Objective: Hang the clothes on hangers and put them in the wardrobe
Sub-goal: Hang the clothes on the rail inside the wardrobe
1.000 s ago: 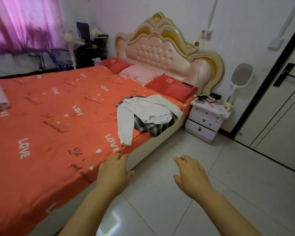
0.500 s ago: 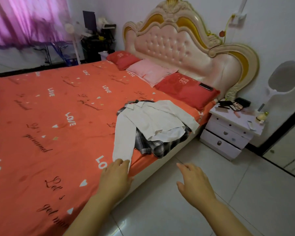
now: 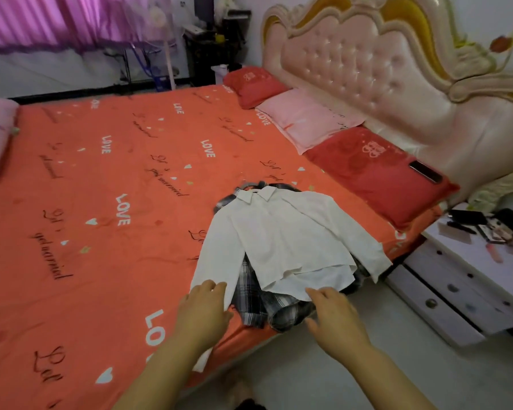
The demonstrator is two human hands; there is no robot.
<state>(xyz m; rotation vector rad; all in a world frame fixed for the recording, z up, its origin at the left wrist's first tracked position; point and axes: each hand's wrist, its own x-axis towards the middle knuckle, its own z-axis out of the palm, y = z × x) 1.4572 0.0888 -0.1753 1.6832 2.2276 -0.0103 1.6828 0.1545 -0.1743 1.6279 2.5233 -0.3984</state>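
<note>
The task is barely starting: the white shirt [image 3: 288,241] is lying flat over a plaid garment [image 3: 256,306] at the near edge of the bed [image 3: 101,232], with nothing hung yet. The left hand [image 3: 203,312] and right hand [image 3: 335,318] are hovering at its cuff and hem, fingers loose and empty. A nightstand [image 3: 456,294] is standing beside the bed, and purple curtains [image 3: 57,22] are hanging behind.

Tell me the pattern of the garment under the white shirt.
The garment is plaid, dark grey with white; the head view shows it best.

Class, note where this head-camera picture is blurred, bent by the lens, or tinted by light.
Head view: the lens bends the headboard and nightstand toward the right edge; nightstand clutter is smeared; the curtain glows purple; the white shirt at centre reads clearest.
</note>
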